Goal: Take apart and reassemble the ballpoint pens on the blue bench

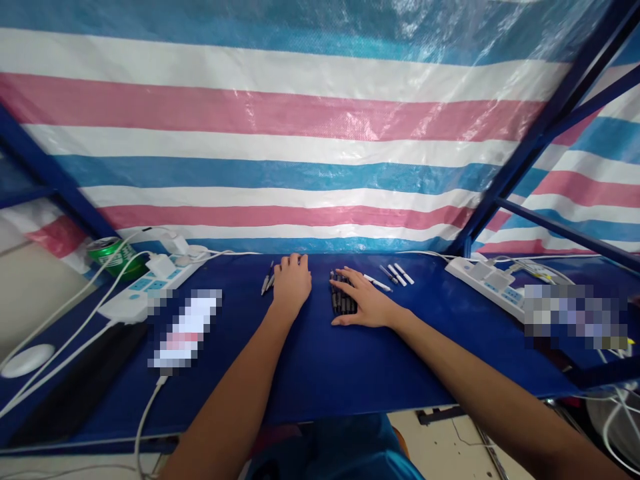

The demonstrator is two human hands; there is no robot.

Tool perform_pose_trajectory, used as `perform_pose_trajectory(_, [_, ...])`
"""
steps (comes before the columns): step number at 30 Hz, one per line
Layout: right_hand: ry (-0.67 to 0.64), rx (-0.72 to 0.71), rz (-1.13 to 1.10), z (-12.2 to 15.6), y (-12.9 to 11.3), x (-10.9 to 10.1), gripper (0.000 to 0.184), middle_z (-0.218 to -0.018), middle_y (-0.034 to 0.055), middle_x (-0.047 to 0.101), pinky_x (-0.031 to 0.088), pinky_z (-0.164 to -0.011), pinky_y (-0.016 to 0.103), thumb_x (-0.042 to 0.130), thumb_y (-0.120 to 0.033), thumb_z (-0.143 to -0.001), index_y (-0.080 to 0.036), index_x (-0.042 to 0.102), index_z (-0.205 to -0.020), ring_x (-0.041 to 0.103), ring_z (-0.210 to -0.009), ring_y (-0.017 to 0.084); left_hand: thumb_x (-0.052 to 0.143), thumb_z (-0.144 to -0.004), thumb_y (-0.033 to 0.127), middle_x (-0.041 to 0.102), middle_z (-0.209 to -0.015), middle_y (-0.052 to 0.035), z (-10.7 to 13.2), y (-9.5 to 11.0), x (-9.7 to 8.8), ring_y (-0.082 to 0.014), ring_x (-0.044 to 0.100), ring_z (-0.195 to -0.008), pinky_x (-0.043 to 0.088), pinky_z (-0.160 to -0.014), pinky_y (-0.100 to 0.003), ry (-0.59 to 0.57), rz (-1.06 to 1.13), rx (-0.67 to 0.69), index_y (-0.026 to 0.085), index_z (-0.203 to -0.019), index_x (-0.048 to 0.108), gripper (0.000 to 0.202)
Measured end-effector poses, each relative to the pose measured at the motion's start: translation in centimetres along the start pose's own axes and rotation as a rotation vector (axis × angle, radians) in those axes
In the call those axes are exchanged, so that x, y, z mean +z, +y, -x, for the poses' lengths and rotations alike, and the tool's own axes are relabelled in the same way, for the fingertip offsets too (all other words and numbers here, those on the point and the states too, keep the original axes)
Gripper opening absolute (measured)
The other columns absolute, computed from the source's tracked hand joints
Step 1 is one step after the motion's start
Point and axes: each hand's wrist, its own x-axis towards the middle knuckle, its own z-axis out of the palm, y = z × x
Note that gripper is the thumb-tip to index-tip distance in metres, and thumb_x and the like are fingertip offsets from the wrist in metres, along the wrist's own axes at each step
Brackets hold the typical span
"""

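Observation:
My left hand (292, 281) rests knuckles-up on the blue table (320, 373), fingers curled under; whether they hold anything is hidden. Just left of it lie a few dark pens (268, 280). My right hand (361, 300) lies flat with fingers stretched out over a row of several black pen parts (342, 301), touching them. Beyond its fingertips lie white pen pieces (398, 274) and one thin white pen (377, 283).
A white power strip (150, 285) with plugs and cables sits at the left, a green can (111, 254) behind it. Another power strip (487, 283) lies at the right. A blurred flat object (186, 328) lies left of my forearm. Striped tarp hangs behind, on blue frame bars.

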Motion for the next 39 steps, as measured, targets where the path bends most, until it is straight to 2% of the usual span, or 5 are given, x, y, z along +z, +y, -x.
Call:
perform_pose_trajectory(10, [0.007,0.022,-0.054,0.3,-0.2,-0.3,0.108,-0.172,0.017,0.031,0.027,-0.129,0.064,0.076,-0.078,-0.081,-0.03,0.033,-0.168,0.024,-0.161,0.042,0.042,-0.102,0.011,0.068,-0.123,-0.0166,-1.2,-3.1,1.5,-0.0298,0.064,-0.113,0.05,-0.101,-0.042,-0.111,0.09,-0.013,0.017,-0.139,0.062,0.042])
perform_pose_trajectory(17, [0.231,0.073,-0.219,0.6,0.1,-0.3,0.093,-0.165,0.0171,0.04,0.033,-0.129,0.057,0.074,-0.064,-0.091,-0.028,0.033,-0.166,0.034,-0.157,0.035,0.048,-0.104,0.012,0.067,-0.124,-0.0113,-0.8,0.8,0.4,-0.0228,0.065,-0.109,0.052,-0.107,-0.042,0.141,0.555,0.197,0.019,-0.146,0.053,0.043])
perform_pose_trajectory(23, [0.438,0.198,-0.649,0.7,1.3,0.1,0.048,-0.118,0.0104,0.074,0.064,-0.091,0.044,0.064,-0.055,-0.1,-0.028,0.062,-0.14,0.074,-0.102,0.027,0.056,-0.106,0.021,0.064,-0.132,-0.0086,0.5,4.3,0.1,-0.0182,0.069,-0.109,0.058,-0.099,-0.034,0.041,0.879,0.535,0.027,-0.142,0.059,0.036])
perform_pose_trajectory(31, [0.507,0.317,-0.757,0.9,1.4,-0.3,0.034,-0.088,0.0059,0.077,0.063,-0.072,0.04,0.072,-0.056,-0.094,-0.025,0.075,-0.106,0.072,-0.076,0.023,0.063,-0.102,0.022,0.074,-0.111,-0.0064,0.3,3.7,0.9,-0.0206,0.072,-0.103,0.059,-0.097,-0.037,0.033,0.827,0.524,0.022,-0.115,0.074,0.017])
perform_pose_trajectory(39, [0.551,0.369,-0.744,0.8,1.6,-0.6,0.032,-0.088,0.0062,0.078,0.062,-0.069,0.038,0.075,-0.054,-0.092,-0.024,0.077,-0.105,0.073,-0.075,0.023,0.056,-0.104,0.024,0.042,-0.166,-0.0132,0.2,3.5,1.8,-0.0232,0.068,-0.126,0.063,-0.102,-0.041,0.07,0.897,0.466,0.023,-0.146,0.059,0.042])
